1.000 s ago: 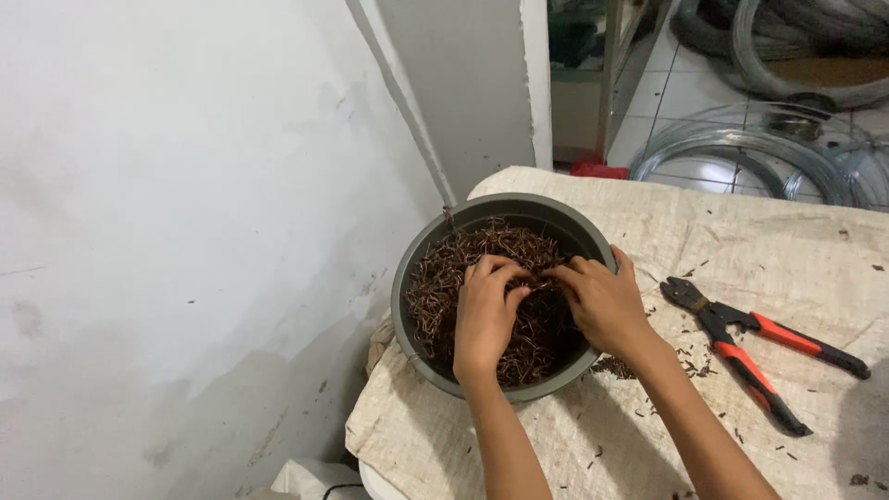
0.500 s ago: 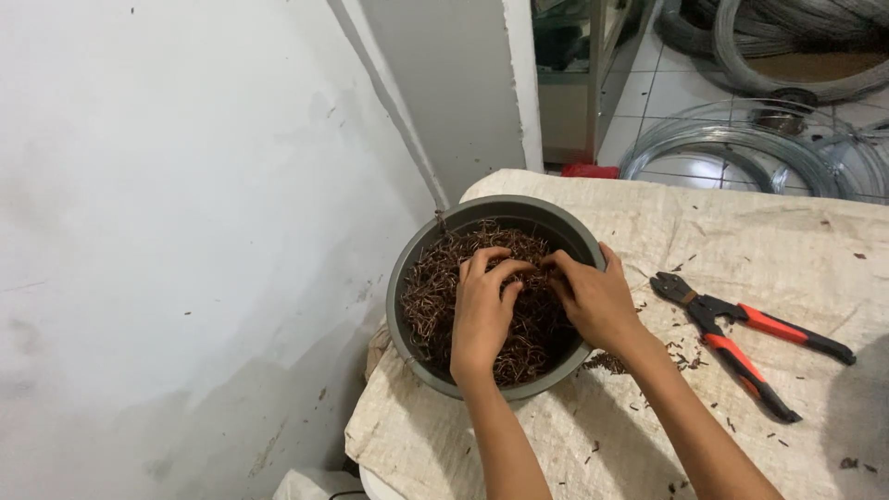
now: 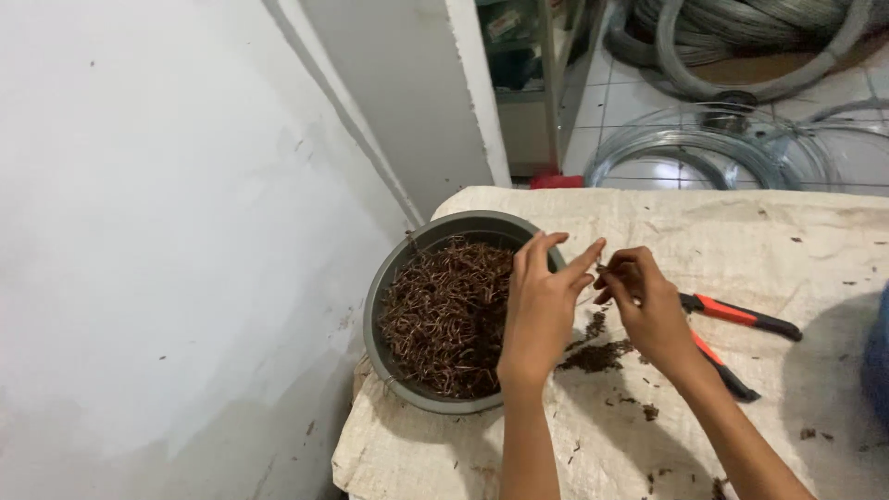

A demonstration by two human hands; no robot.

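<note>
A thin wire piece [image 3: 600, 269] is pinched between both hands, left hand [image 3: 540, 310] and right hand [image 3: 648, 306], raised above the table [image 3: 815, 250] beside the grey bowl [image 3: 389, 278] of rusty wire bits, within easy reach. Red-handled pliers [image 3: 741, 315] lie just beside the right hand.

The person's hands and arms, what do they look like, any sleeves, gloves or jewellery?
Both the left hand and the right hand are bare: no gloves, and no rings or watch show. The forearms are slim and uncovered to the frame's bottom edge, with no sleeves in view. The fingers are slender and unmarked.
</note>
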